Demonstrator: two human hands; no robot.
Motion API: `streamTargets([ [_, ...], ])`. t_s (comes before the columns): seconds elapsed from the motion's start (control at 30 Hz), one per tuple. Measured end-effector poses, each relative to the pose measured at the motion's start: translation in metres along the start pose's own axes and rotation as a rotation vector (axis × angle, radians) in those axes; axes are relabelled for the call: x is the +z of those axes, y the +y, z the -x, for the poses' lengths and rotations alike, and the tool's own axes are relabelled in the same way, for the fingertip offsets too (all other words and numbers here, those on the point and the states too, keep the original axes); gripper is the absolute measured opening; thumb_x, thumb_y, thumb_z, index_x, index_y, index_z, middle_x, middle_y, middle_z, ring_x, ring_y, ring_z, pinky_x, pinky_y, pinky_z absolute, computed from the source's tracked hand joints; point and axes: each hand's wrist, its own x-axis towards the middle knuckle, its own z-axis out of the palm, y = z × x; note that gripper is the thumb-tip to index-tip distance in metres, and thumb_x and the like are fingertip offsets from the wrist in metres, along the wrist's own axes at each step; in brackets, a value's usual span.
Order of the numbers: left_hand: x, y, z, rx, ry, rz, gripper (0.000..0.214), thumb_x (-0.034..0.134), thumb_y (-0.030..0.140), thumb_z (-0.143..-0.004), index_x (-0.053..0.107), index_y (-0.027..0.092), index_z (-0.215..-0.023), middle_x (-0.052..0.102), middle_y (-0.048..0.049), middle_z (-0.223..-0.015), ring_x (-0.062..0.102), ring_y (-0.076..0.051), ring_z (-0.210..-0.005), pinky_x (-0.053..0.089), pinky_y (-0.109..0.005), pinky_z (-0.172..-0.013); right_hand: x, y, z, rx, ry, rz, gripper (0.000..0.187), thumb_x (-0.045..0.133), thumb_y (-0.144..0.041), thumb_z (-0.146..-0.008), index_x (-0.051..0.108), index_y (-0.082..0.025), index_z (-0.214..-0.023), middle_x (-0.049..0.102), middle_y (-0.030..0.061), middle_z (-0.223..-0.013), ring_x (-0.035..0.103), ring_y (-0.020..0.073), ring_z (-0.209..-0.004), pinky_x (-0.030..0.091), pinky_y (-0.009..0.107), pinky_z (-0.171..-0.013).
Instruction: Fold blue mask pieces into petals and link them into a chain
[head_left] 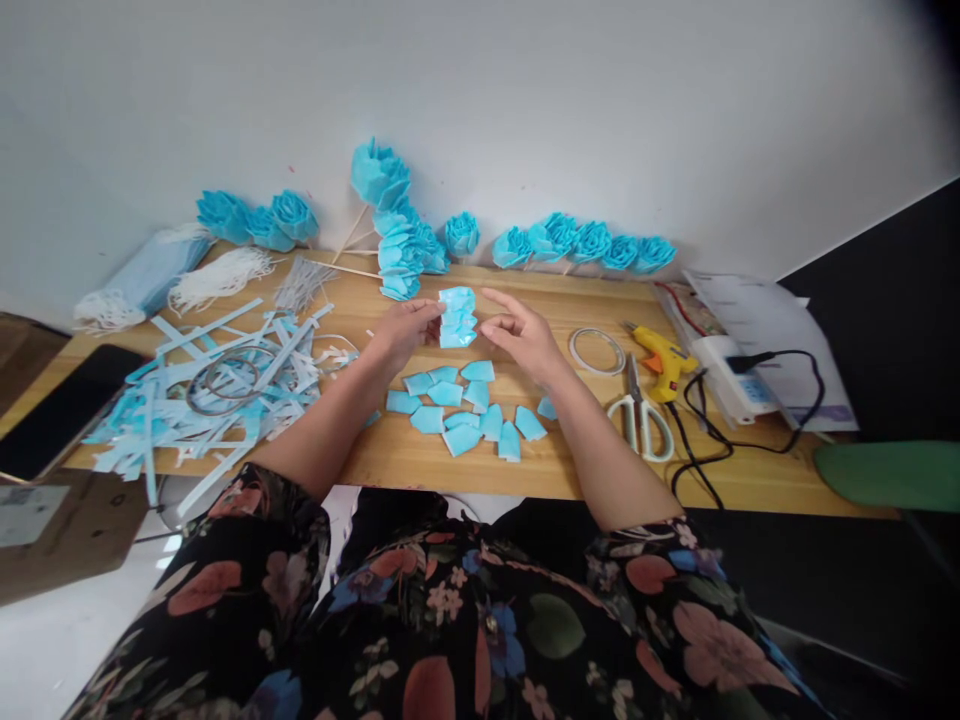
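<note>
- From here I see a wooden table (405, 465) against the wall.
- A tangled heap of blue and white scraps (169, 420) covers its left end, running over the front edge.
- Blue flowers (553, 237) line the back edge, some on thin sticks.
- Near the right edge lie printed papers (791, 345), with a white power strip (731, 375) partly over them.
- A dark phone (67, 410) lies at the front left corner.
- The left hand (405, 330) pinches a crinkled blue strip by its left side.
- The right hand (525, 340) is on the other side, empty, index finger and thumb spread apart; I can't tell whether the thumb touches.
- A yellow glue gun (664, 365) lies toward the right edge, pale-handled scissors (637, 410) beside it.
- That blue strip (457, 318) is raised over the table's middle.
- Small blue petals (445, 393) are scattered between it and the front edge.
</note>
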Motion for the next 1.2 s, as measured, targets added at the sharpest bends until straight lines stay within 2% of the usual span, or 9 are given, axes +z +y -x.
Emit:
streamTargets([
  [0.07, -0.001, 0.001, -0.001, -0.011, 0.039, 0.032, 0.027, 0.078, 0.035, -0.08, 0.061, 0.015, -0.074, 0.062, 0.001, -0.061, 0.059, -0.01, -0.054, 0.046, -0.021, -0.054, -0.001, 0.0, -0.001, 0.002, 0.034, -0.027, 0.063, 0.072, -0.046, -0.084, 0.058, -0.025, -0.142, 0.077, 0.0025, -0.091, 0.069, 0.02, -0.089, 0.054, 0.032, -0.073],
  [0.17, 0.0, 0.001, 0.001, 0.003, 0.012, 0.004, 0.027, 0.077, 0.034, -0.08, 0.062, 0.015, -0.069, 0.061, 0.0005, -0.057, 0.057, -0.009, -0.05, 0.043, -0.022, -0.051, -0.002, 0.0, -0.001, -0.002, 0.099, -0.014, 0.059, 0.071, -0.052, -0.086, 0.061, -0.026, -0.137, 0.077, 0.0038, -0.095, 0.07, 0.0233, -0.102, 0.056, 0.035, -0.078],
  [0.33, 0.005, -0.001, 0.004, 0.081, -0.034, -0.129, 0.032, 0.078, 0.039, -0.079, 0.062, 0.016, -0.063, 0.061, 0.0, -0.053, 0.054, -0.009, -0.045, 0.042, -0.023, -0.049, -0.002, 0.002, -0.002, 0.01, 0.086, -0.04, 0.061, 0.074, -0.054, -0.083, 0.061, -0.027, -0.136, 0.075, 0.0044, -0.106, 0.069, 0.0223, -0.103, 0.056, 0.038, -0.09],
  [0.43, 0.006, -0.003, 0.005, 0.094, -0.039, -0.169, 0.033, 0.077, 0.04, -0.079, 0.062, 0.016, -0.063, 0.06, 0.0004, -0.052, 0.053, -0.009, -0.045, 0.04, -0.023, -0.048, -0.001, 0.001, -0.001, 0.032, 0.041, -0.069, 0.063, 0.075, -0.049, -0.081, 0.059, -0.028, -0.138, 0.074, 0.0038, -0.107, 0.068, 0.0214, -0.099, 0.056, 0.038, -0.091],
  [0.73, 0.006, -0.005, 0.005, 0.078, -0.098, -0.169, 0.038, 0.081, 0.047, -0.076, 0.064, 0.015, -0.063, 0.06, -0.0003, -0.054, 0.054, -0.009, -0.046, 0.042, -0.023, -0.049, 0.001, 0.0, -0.001, 0.022, 0.026, -0.074, 0.057, 0.073, -0.037, -0.077, 0.063, -0.025, -0.132, 0.059, -0.0049, -0.076, 0.054, 0.0141, -0.07, 0.048, 0.031, -0.072],
  [0.9, 0.01, -0.002, 0.008, 0.007, -0.142, -0.077, 0.046, 0.073, 0.057, -0.085, 0.066, 0.014, -0.069, 0.064, -0.0033, -0.059, 0.057, -0.011, -0.048, 0.044, -0.024, -0.048, 0.002, 0.002, -0.001, -0.007, 0.061, -0.036, 0.054, 0.07, -0.038, -0.078, 0.064, -0.025, -0.131, 0.054, -0.0056, -0.071, 0.052, 0.0142, -0.068, 0.045, 0.03, -0.068],
  [1.07, 0.008, -0.003, 0.01, -0.024, -0.146, -0.05, 0.032, 0.077, 0.04, -0.085, 0.068, 0.012, -0.072, 0.064, -0.0028, -0.061, 0.058, -0.011, -0.051, 0.045, -0.024, -0.05, 0.005, 0.004, 0.0, -0.029, 0.041, 0.052, 0.051, 0.066, -0.04, -0.085, 0.063, -0.027, -0.133, 0.06, -0.0031, -0.074, 0.056, 0.0165, -0.071, 0.048, 0.032, -0.068],
  [1.2, 0.006, -0.003, 0.008, -0.068, -0.096, -0.009, 0.029, 0.076, 0.037, -0.086, 0.069, 0.012, -0.075, 0.068, -0.0049, -0.066, 0.061, -0.012, -0.053, 0.048, -0.025, -0.055, 0.003, -0.001, 0.002, -0.16, 0.125, 0.265, 0.044, 0.066, -0.035, -0.088, 0.065, -0.027, -0.132, 0.073, 0.0037, -0.1, 0.065, 0.0209, -0.09, 0.054, 0.038, -0.083],
])
